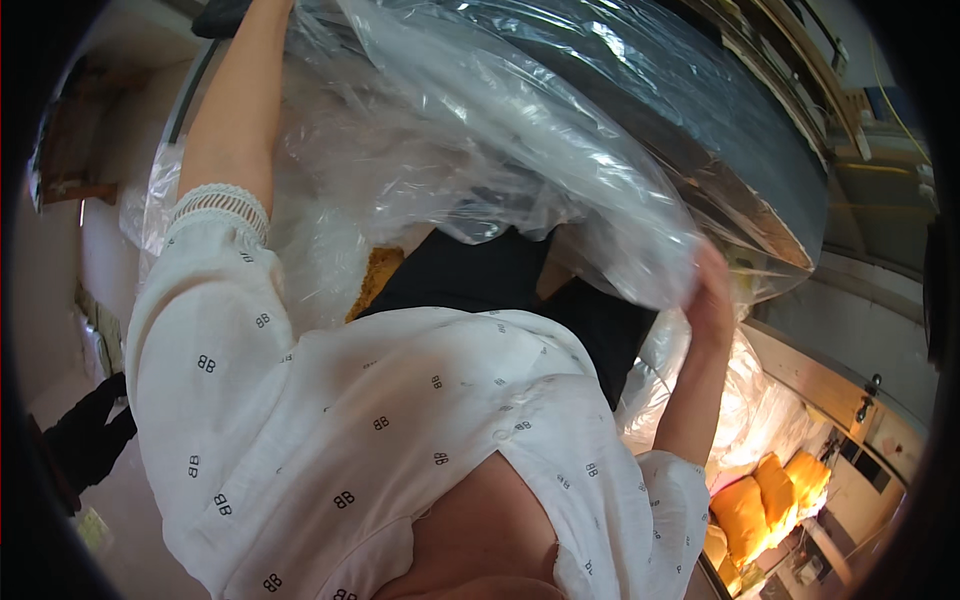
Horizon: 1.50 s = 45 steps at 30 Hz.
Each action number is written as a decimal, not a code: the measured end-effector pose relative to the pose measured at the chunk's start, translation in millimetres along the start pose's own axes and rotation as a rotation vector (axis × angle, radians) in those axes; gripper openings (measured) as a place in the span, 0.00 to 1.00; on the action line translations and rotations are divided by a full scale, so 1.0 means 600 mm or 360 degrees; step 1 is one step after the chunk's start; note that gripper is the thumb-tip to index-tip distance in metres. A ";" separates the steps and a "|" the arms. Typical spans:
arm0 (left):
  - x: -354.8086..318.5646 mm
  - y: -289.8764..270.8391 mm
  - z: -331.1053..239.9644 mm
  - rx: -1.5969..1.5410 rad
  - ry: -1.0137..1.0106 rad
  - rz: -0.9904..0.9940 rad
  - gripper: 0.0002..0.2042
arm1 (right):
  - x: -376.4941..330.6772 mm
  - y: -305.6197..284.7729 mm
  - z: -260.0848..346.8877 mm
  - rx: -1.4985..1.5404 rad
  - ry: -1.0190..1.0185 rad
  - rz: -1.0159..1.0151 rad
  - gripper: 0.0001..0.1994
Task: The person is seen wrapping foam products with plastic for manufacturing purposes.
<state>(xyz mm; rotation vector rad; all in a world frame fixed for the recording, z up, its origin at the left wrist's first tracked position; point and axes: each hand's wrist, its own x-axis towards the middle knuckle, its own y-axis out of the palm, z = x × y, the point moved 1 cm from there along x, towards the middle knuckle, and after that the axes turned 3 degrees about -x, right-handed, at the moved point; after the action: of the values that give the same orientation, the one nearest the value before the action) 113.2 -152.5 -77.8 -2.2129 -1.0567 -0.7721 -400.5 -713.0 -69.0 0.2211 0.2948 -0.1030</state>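
Observation:
A large sheet of clear plastic film [500,130] billows across the upper middle of the view, in front of my chest. My right hand [712,295] is raised at the right and pinches the film's lower right edge. My left forearm [235,110] reaches up along the left side of the film. My left hand passes out of the top edge and cannot be seen. Under the film lies a big dark curved panel [720,110] with a pale wooden rim. My white patterned blouse [330,420] fills the lower middle.
More crumpled clear plastic [760,410] lies below my right hand. Orange cushions [765,495] sit at the lower right beside a pale wall ledge. A yellow textured object [378,275] shows by my black trousers [480,275]. A dark shape [90,435] stands at the left.

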 end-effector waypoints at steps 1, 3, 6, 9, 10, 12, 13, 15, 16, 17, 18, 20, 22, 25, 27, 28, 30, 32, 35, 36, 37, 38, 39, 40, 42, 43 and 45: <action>-0.015 0.024 -0.004 -0.0046 -0.0022 0.0033 0.14 | -0.049 -0.051 0.017 0.0104 -0.0135 -0.0338 0.23; -0.029 0.050 -0.033 -0.0003 0.0055 0.0208 0.14 | -0.108 -0.092 0.084 0.0831 -0.0500 -0.0033 0.25; -0.037 0.067 -0.028 -0.0019 0.0113 0.0135 0.14 | -0.115 -0.098 0.128 0.1192 -0.0866 0.0059 0.28; -0.036 0.070 -0.038 0.0027 0.0024 0.0213 0.20 | -0.096 -0.073 0.141 0.1012 -0.1173 -0.0089 0.28; -0.032 0.059 -0.031 0.0030 0.0013 0.0220 0.19 | -0.093 -0.048 0.124 0.0713 -0.1093 -0.0541 0.26; -0.020 0.040 -0.021 0.0049 -0.0060 0.0294 0.18 | -0.092 -0.021 0.074 -0.0211 -0.0930 -0.1258 0.24; -0.016 0.028 -0.026 0.0076 -0.0105 0.0374 0.17 | -0.091 -0.016 0.022 -0.0817 -0.0822 -0.1518 0.23; -0.037 0.035 -0.070 0.0033 -0.0173 0.0383 0.18 | -0.085 0.020 -0.065 -0.0538 -0.0537 -0.1567 0.24; -0.033 0.034 -0.077 0.0015 -0.0147 0.0394 0.18 | -0.072 0.049 -0.087 -0.0512 -0.0364 -0.1486 0.25; -0.026 0.031 -0.071 0.0017 -0.0152 0.0401 0.18 | -0.063 0.076 -0.105 -0.0490 -0.0186 -0.1395 0.26; -0.026 0.030 -0.070 0.0017 -0.0160 0.0415 0.18 | -0.043 0.081 -0.121 -0.0252 -0.0193 -0.1335 0.27; -0.039 0.029 -0.081 0.0024 -0.0176 0.0419 0.17 | -0.004 0.063 -0.152 -0.0055 -0.0200 -0.1235 0.23; -0.047 0.031 -0.084 0.0033 -0.0232 0.0395 0.17 | 0.002 0.040 -0.142 0.0256 -0.0300 -0.1196 0.19; -0.029 0.019 -0.056 0.0074 -0.0238 0.0400 0.17 | -0.043 -0.021 -0.070 0.0833 -0.0465 -0.1131 0.14; -0.023 0.021 -0.045 0.0113 -0.0241 0.0423 0.17 | -0.131 -0.135 -0.045 0.0592 -0.0639 -0.1386 0.13; -0.018 0.024 -0.046 0.0125 -0.0101 0.0456 0.18 | -0.185 -0.181 -0.007 0.0343 -0.0658 -0.1687 0.14; -0.031 0.040 -0.090 0.0096 0.0029 0.0571 0.18 | -0.296 -0.266 0.055 -0.0079 -0.1137 -0.1925 0.15; -0.037 0.043 -0.089 0.0084 0.0065 0.0596 0.18 | -0.341 -0.278 0.133 -0.0442 -0.1196 -0.2157 0.16; -0.018 0.048 -0.042 0.0078 0.0122 0.0608 0.18 | -0.340 -0.305 0.197 -0.1667 -0.0887 -0.2101 0.15; -0.019 0.048 -0.031 0.0069 0.0111 0.0597 0.18 | -0.328 -0.311 0.216 -0.1663 -0.0894 -0.2108 0.15; -0.015 0.049 -0.021 0.0061 0.0100 0.0587 0.18 | -0.312 -0.316 0.234 -0.1597 -0.0890 -0.2063 0.14; -0.003 0.043 -0.002 0.0094 0.0131 0.0593 0.18 | -0.295 -0.317 0.250 -0.1532 -0.0886 -0.2000 0.13; -0.009 0.045 -0.006 0.0086 0.0131 0.0601 0.18 | -0.288 -0.305 0.263 -0.1536 -0.0880 -0.2010 0.13; -0.015 0.043 -0.006 0.0160 0.0090 0.0567 0.18 | -0.277 -0.288 0.273 -0.1876 -0.0822 -0.1986 0.13; -0.015 0.037 -0.013 0.0235 0.0054 0.0525 0.18 | -0.246 -0.234 0.286 -0.2206 -0.0760 -0.1947 0.13; -0.014 0.032 -0.010 0.0249 0.0031 0.0532 0.18 | -0.230 -0.189 0.291 -0.2367 -0.1060 -0.2082 0.12; -0.001 0.024 0.005 0.0277 0.0009 0.0530 0.18 | -0.218 -0.143 0.271 -0.2434 -0.1523 -0.1907 0.12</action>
<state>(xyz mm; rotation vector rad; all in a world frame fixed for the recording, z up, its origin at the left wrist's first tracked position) 125.3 -158.4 -83.6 -2.1573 -0.6960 -0.5187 -491.5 -824.8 104.5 -1.5373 -0.5393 -1.0724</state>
